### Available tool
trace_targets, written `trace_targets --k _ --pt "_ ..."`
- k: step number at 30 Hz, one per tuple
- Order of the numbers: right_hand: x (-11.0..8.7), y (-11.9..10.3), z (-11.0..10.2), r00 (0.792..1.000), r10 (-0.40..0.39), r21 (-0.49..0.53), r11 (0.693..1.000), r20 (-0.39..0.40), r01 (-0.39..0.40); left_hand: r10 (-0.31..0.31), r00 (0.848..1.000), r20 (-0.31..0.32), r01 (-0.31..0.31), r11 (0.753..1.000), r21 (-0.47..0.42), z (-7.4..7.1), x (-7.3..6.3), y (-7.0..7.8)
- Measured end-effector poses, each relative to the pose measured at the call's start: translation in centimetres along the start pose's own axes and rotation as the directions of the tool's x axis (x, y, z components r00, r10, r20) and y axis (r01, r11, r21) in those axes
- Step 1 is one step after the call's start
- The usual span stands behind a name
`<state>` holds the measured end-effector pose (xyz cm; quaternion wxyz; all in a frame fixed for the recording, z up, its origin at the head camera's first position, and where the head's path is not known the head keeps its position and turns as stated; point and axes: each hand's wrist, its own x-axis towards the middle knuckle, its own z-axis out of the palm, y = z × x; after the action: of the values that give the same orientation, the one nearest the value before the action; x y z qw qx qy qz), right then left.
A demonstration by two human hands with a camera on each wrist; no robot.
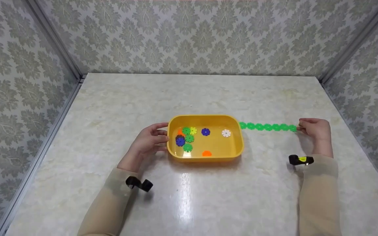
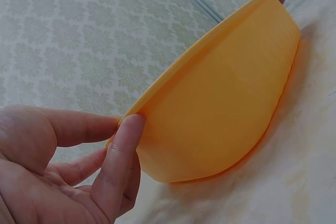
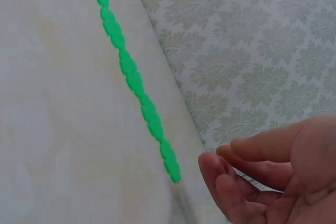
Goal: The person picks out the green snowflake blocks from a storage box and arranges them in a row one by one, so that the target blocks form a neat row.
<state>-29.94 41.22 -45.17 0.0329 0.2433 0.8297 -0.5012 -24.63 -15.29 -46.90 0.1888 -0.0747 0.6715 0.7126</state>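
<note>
A yellow plastic bin (image 1: 208,159) sits on the table, holding several flower-shaped discs. My left hand (image 1: 148,142) is at the bin's left end; in the left wrist view its fingers (image 2: 123,156) pinch the bin's rim. To the right of the bin lies a straight chain of linked green flower discs (image 1: 267,127), its left end at the bin's side. Close to the chain's right end is my right hand (image 1: 315,131). The right wrist view shows that hand (image 3: 268,182) loosely curled, a small gap away from the green chain (image 3: 134,80), with nothing seen in its fingers.
Inside the bin, green discs (image 1: 188,147), blue discs (image 1: 180,141) and others cluster at the left. A blue disc (image 1: 205,132), a white disc (image 1: 226,133) and an orange disc (image 1: 206,153) lie apart. Patterned walls (image 1: 189,36) border the pale table (image 1: 195,95).
</note>
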Motion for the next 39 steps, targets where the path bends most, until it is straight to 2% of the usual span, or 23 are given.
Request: trace_targets --k 6,11,17,22,28,34,39 --pt "-1.5 -1.9 1.0 0.994 -0.097 0.147 0.985 0.056 0.088 0.007 1.000 0.009 -0.007 1.000 0.004 0.1 -0.2 0.1" --pt "-2.8 -3.5 2.5 0.970 -0.213 0.249 0.952 0.118 0.178 0.011 1.000 0.018 -0.010 1.000 -0.018 0.1 -0.2 0.1" --pt "-4.4 -5.5 5.3 0.918 -0.354 0.206 0.926 0.178 0.317 0.000 1.000 0.018 0.000 1.000 -0.009 0.1 -0.2 0.1" --pt "-6.4 -7.3 8.1 0.882 -0.421 0.164 0.905 0.212 0.392 0.001 1.000 0.015 -0.001 1.000 -0.008 0.1 -0.3 0.2" --pt "-8.4 -9.3 11.9 0.836 -0.461 0.153 0.887 0.297 0.435 0.012 1.000 0.015 -0.012 1.000 -0.007 0.0 -0.4 0.3" --pt "-10.3 -10.8 16.1 0.787 -0.475 0.170 0.879 0.393 0.446 0.007 1.000 0.008 -0.007 1.000 0.005 0.0 -0.5 0.4" --pt "-11.9 -11.2 19.5 0.736 -0.492 0.184 0.867 0.466 0.464 0.006 1.000 0.012 -0.006 1.000 -0.005 0.1 -0.4 0.4"
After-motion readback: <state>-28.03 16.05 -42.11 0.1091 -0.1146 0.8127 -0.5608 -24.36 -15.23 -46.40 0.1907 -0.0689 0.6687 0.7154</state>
